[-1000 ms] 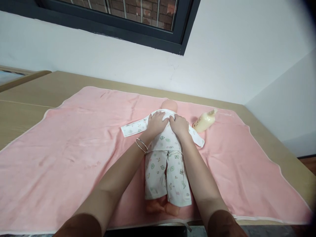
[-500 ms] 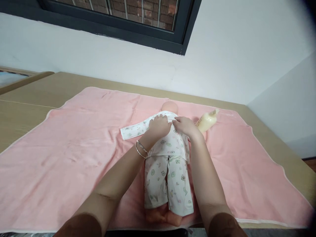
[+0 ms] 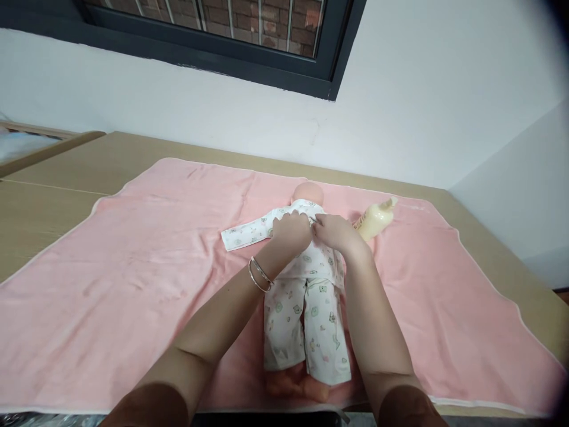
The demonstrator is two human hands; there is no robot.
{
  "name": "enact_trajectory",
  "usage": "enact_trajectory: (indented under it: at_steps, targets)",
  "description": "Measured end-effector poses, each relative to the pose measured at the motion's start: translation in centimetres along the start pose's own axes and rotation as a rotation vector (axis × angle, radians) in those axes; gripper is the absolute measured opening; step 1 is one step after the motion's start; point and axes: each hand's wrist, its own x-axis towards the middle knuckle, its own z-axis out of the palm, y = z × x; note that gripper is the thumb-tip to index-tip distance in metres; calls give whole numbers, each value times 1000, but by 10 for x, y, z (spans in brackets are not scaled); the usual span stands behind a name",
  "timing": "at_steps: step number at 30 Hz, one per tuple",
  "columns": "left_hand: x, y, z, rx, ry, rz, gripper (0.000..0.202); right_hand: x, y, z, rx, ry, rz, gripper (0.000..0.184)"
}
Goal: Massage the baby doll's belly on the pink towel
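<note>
A baby doll (image 3: 306, 193) lies face down on a pink towel (image 3: 133, 267), dressed in a white printed top (image 3: 322, 261) and matching trousers (image 3: 306, 320). My left hand (image 3: 291, 230), with bangles at the wrist, is curled closed on the top's fabric near the doll's shoulders. My right hand (image 3: 334, 231) pinches the same fabric right beside it, the two hands touching at the fingertips. One sleeve (image 3: 244, 233) stretches out flat to the left. The doll's bare feet (image 3: 297, 385) point toward me.
A cream bottle (image 3: 376, 218) lies on its side on the towel just right of the doll. The towel covers a wooden table (image 3: 53, 190) that meets a white wall (image 3: 422, 118) under a dark-framed window (image 3: 249, 35).
Both hands went from lying flat on the doll's upper back to gripping the top's fabric. The top's right side has bunched in toward the body, and that sleeve no longer shows.
</note>
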Motion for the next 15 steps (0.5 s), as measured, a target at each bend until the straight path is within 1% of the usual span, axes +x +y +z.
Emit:
enact_trajectory:
  at_steps: [2,4,7,9,11,13,15]
  targets:
    - [10,-4,13,-33,95,-27,40,6,5,4,31,-5,5,41]
    - [20,-8,26,-59,186,-32,43,17,10,12,45,21,10,48]
    - [29,-12,38,-67,241,-26,47,32,16,25,65,69,3,55]
    - [28,-11,38,-54,239,-33,51,34,14,29,46,93,4,57]
    - [24,-7,34,-26,226,-35,53,30,9,27,5,105,15,56]
    - [16,-1,27,8,206,-26,51,19,2,21,-31,92,10,53]
    - [6,5,18,38,168,-18,45,6,-3,12,-53,56,-36,48]
